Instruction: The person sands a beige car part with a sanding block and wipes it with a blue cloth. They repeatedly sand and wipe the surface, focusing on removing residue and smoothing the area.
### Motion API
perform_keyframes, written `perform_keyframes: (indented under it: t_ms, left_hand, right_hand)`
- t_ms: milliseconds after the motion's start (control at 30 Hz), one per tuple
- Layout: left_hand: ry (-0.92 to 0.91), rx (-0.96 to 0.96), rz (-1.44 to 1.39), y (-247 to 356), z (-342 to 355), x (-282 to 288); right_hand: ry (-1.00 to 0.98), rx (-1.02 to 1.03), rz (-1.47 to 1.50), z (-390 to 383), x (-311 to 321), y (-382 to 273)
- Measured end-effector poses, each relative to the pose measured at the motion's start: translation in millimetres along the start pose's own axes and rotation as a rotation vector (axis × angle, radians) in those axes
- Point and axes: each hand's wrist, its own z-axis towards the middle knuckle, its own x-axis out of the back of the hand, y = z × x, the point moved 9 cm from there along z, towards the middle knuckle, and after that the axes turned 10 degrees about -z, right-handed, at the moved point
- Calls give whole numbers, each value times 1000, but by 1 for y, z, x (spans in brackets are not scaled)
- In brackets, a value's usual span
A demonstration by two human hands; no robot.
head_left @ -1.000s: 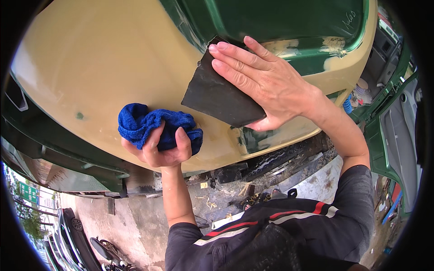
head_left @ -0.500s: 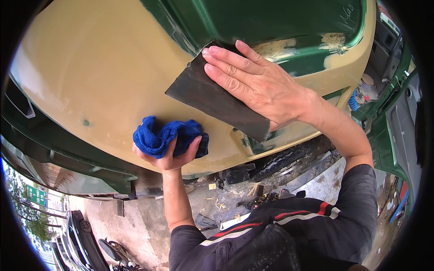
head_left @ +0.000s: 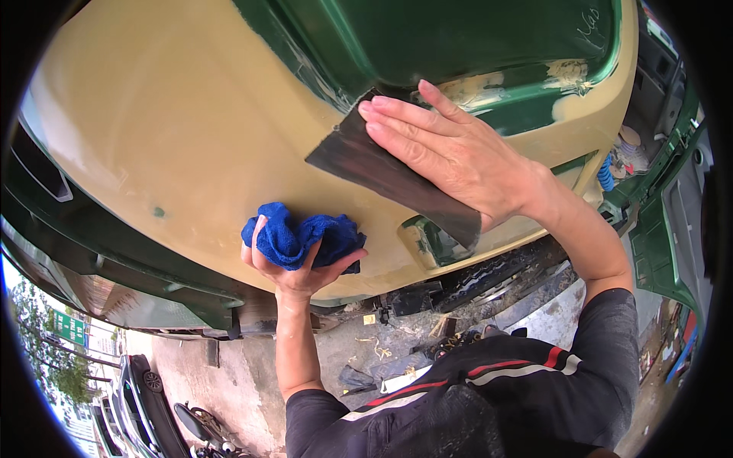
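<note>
A dark grey sheet of sandpaper (head_left: 389,179) lies against the tan-painted vehicle panel (head_left: 206,130). My right hand (head_left: 458,160) rests over it with the fingers stretched out, and my thumb is hidden. Bunched up in my left hand (head_left: 298,275) is a blue cloth (head_left: 305,237), with the fingers curled round it close to the panel's lower edge. Above the sandpaper, the panel has a recessed dark green area (head_left: 458,38) with patches of tan filler (head_left: 481,91) along its edge.
A small green recess (head_left: 431,243) sits low on the panel. At the right stands an open green door (head_left: 672,237) near a coiled blue hose (head_left: 605,174). Scraps lie on the concrete floor (head_left: 252,382). A dark car (head_left: 145,404) and a motorbike (head_left: 202,427) are at the lower left.
The view has shifted slightly. My right hand and the sandpaper have slid a little right and down across the panel. My left hand still grips the cloth, with one finger now over its front.
</note>
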Motion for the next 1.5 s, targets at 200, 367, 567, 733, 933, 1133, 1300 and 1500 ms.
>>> perform_keyframes:
  t_ms: [200, 367, 567, 733, 933, 1133, 1300, 1500]
  left_hand:
    - [-24, -8, 69, -4, -6, 2]
    - [28, -82, 84, -1, -13, -2]
    - [13, -85, 61, -9, -25, -2]
    - [11, -88, 78, -14, -35, 0]
    - [47, -120, 83, -2, -33, 1]
    - [81, -114, 119, -15, -50, 5]
    - [29, -100, 79, -12, -41, 3]
    - [105, -110, 69, -17, -48, 6]
  right_hand:
    - [75, 35, 74, 13, 0, 1]
    - [111, -22, 69, 14, 0, -6]
    - [165, -134, -62, -13, 0, -15]
    - [230, -93, -166, -1, 0, -17]
    - [280, -91, -160, 21, -11, -17]
    - [121, -122, -244, -18, 3, 3]
    - [85, -200, -281, -30, 1, -1]
    - [145, -196, -48, -2, 0, -3]
